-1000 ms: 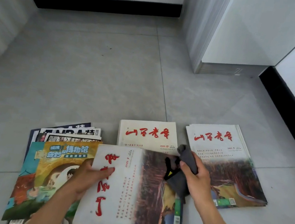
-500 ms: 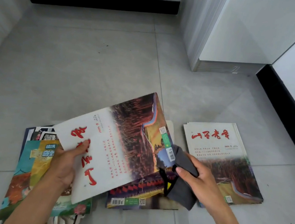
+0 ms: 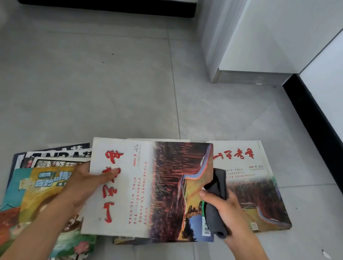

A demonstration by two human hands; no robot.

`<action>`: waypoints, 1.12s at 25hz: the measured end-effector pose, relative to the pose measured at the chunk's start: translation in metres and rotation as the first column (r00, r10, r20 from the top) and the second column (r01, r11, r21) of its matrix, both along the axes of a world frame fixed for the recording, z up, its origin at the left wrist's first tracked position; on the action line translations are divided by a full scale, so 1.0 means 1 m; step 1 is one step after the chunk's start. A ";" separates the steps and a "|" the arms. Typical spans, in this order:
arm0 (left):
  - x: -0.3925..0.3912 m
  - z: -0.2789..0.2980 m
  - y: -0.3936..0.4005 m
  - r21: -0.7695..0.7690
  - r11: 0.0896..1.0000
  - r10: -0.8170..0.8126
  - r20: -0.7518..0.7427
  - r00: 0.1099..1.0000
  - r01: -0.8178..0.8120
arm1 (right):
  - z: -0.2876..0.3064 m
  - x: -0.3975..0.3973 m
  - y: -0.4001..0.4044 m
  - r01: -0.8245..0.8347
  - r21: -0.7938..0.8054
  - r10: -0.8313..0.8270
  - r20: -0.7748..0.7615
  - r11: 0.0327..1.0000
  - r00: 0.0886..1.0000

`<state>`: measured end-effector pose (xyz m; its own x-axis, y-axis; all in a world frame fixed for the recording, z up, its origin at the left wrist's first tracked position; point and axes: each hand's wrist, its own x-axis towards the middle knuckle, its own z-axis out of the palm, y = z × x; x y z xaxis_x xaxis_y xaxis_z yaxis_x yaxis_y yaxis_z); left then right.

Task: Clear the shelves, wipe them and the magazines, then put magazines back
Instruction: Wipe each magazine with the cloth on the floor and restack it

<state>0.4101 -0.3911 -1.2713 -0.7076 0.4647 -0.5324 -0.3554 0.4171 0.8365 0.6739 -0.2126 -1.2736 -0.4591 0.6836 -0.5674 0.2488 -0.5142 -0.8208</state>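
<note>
A magazine [image 3: 153, 189] with a white band of red calligraphy and a red landscape photo is held flat above the floor. My left hand [image 3: 84, 181] grips its left edge, thumb on the cover. My right hand [image 3: 224, 212] holds a folded dark grey cloth [image 3: 215, 204] against the magazine's right edge. Beneath it another magazine [image 3: 126, 240] peeks out. A matching magazine [image 3: 255, 185] lies on the floor to the right. A pile of colourful magazines [image 3: 31, 194] lies to the left.
Grey floor tiles [image 3: 84, 86] spread ahead. A white cabinet [image 3: 256, 38] stands at the back right on a grey plinth. Black skirting [image 3: 325, 129] runs along the right wall and the far wall. A small white scrap [image 3: 325, 254] lies at the right.
The magazine was lifted and tilted half a second ago; now it is turned back flat and lower, over the middle pile. My right hand with the cloth stays at its right edge.
</note>
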 end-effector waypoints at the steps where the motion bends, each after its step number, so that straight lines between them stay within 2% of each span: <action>1: 0.001 -0.003 0.005 0.019 1.000 0.021 -0.030 0.999 -0.020 | -0.001 0.004 0.001 0.137 -0.050 -0.140 -0.064 0.989 0.988; 3: 0.005 -0.009 0.013 0.070 0.997 0.042 -0.062 0.997 -0.038 | -0.007 0.022 0.007 0.354 -0.150 -0.379 -0.191 0.923 0.906; 6: 0.018 -0.018 0.018 0.043 0.999 -0.019 -0.071 0.997 0.022 | -0.016 0.060 0.023 0.541 -0.208 -0.577 -0.201 0.815 0.792; 8: 0.029 -0.025 0.017 -0.002 0.997 -0.077 -0.056 0.995 0.077 | -0.025 0.075 0.028 0.655 -0.166 -0.674 -0.104 0.737 0.732; 11: 0.046 -0.038 0.013 -0.072 0.983 -0.172 -0.088 0.981 0.166 | -0.049 0.082 0.029 0.771 -0.090 -0.755 0.160 0.631 0.636; 13: 0.056 -0.045 0.010 -0.221 0.949 -0.272 -0.219 0.937 0.224 | -0.055 0.083 0.024 0.788 -0.045 -0.755 0.258 0.614 0.603; 15: 0.062 -0.049 0.009 -0.421 0.881 -0.395 -0.400 0.827 0.217 | -0.051 0.085 0.009 0.807 0.023 -0.777 0.288 0.590 0.560; 16: 0.065 -0.050 0.007 -0.481 0.854 -0.433 -0.450 0.781 0.196 | -0.045 0.085 -0.005 0.822 0.063 -0.793 0.313 0.566 0.523; 18: 0.068 -0.055 0.003 -0.494 0.851 -0.422 -0.440 0.792 0.179 | -0.032 0.083 -0.040 0.793 0.181 -0.777 0.413 0.581 0.475; 20: 0.067 -0.061 0.002 -0.483 0.861 -0.378 -0.399 0.836 0.159 | -0.013 0.066 -0.076 0.661 0.265 -0.686 0.499 0.703 0.530; 22: 0.063 -0.062 0.003 -0.481 0.864 -0.352 -0.374 0.858 0.145 | 0.002 0.041 -0.092 0.482 0.241 -0.536 0.472 0.842 0.700; 24: 0.061 -0.059 0.005 -0.450 0.884 -0.314 -0.364 0.877 0.129 | 0.018 0.012 -0.087 0.314 0.105 -0.331 0.296 0.944 0.896; 25: 0.060 -0.057 0.006 -0.445 0.887 -0.301 -0.354 0.886 0.124 | 0.023 -0.002 -0.079 0.235 0.009 -0.233 0.170 0.972 0.958; 27: 0.061 -0.052 0.004 -0.456 0.884 -0.292 -0.366 0.884 0.103 | 0.023 -0.032 -0.058 0.078 -0.145 -0.079 -0.002 0.986 0.997; 28: 0.062 -0.053 0.003 -0.464 0.881 -0.298 -0.391 0.870 0.093 | 0.017 -0.044 -0.048 -0.030 -0.130 0.032 0.010 0.991 0.999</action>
<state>0.4725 -0.3886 -1.3239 -0.8298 0.4250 -0.3616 0.1338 0.7807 0.6104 0.6297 -0.2606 -1.2561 -0.4716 0.5889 -0.6564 0.2761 -0.6083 -0.7442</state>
